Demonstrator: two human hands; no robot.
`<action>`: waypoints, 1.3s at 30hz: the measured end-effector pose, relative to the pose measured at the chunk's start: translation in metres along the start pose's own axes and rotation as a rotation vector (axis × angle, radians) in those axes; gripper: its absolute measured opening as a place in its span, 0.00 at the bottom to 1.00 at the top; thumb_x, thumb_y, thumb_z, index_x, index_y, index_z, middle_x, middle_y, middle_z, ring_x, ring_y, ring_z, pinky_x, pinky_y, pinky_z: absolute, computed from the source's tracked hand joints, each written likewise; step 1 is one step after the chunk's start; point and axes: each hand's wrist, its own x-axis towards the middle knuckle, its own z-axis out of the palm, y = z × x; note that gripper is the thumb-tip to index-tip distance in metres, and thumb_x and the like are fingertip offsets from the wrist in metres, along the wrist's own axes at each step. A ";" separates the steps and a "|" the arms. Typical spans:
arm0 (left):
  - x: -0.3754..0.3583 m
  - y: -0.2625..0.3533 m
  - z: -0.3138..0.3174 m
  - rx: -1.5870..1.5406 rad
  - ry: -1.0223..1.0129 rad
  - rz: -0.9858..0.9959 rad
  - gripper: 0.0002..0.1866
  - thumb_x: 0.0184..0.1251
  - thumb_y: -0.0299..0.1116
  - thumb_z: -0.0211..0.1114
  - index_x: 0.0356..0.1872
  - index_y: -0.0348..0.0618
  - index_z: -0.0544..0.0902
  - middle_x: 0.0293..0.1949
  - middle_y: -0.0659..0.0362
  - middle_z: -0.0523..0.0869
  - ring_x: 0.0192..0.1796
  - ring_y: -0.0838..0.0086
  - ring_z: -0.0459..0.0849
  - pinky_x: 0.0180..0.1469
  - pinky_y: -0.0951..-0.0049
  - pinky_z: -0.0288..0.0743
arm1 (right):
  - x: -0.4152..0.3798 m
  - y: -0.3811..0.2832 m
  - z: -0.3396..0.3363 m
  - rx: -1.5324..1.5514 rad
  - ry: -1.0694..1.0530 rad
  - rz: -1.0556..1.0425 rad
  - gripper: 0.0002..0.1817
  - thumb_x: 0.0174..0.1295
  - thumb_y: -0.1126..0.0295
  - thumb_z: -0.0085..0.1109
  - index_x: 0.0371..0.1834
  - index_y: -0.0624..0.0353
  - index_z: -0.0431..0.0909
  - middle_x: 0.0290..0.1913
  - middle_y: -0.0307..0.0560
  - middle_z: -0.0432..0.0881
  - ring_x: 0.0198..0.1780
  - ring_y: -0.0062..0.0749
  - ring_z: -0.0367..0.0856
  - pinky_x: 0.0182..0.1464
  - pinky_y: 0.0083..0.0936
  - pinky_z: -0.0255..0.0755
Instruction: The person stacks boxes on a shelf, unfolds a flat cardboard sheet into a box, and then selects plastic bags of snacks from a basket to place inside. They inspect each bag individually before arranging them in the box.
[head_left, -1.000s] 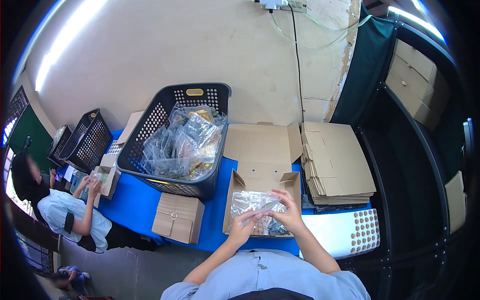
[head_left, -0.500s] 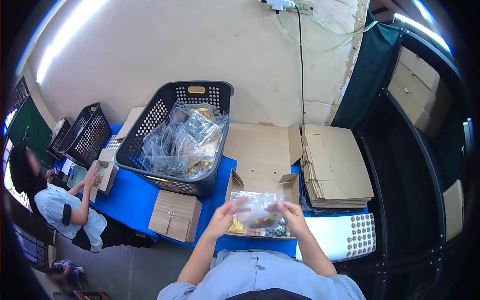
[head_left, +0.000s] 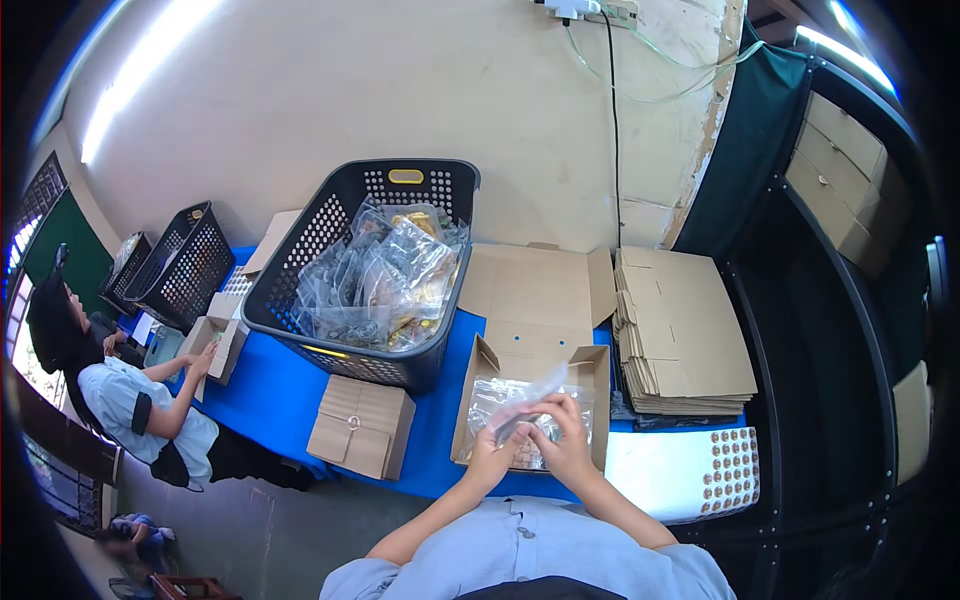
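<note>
Clear plastic bag (head_left: pixel 520 400), thin and crinkled, held by us over the open cardboard box (head_left: pixel 530 395) at the near edge of the blue table (head_left: pixel 270 400). Our left hand (head_left: pixel 492 455) and right hand (head_left: pixel 562 445) both pinch its lower edge, fingers closed on the film. We judge it light, limp and slippery, best gripped at an edge or corner. Small parts show inside, too blurred to name. Left: black perforated plastic basket (head_left: pixel 300 290) heaped with similar bags, closed small carton (head_left: pixel 360 425). Right: flat corrugated box blanks (head_left: pixel 680 330), sticker sheet (head_left: pixel 690 470). Far left, a seated person (head_left: pixel 140 400) handles another carton.
</note>
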 end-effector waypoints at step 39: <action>-0.002 -0.041 0.001 -0.126 0.238 -0.123 0.14 0.72 0.36 0.59 0.50 0.39 0.74 0.46 0.60 0.79 0.49 0.80 0.76 0.54 0.77 0.69 | -0.002 0.052 -0.027 0.535 0.046 0.444 0.26 0.63 0.71 0.62 0.62 0.61 0.64 0.37 0.44 0.82 0.42 0.23 0.80 0.44 0.22 0.74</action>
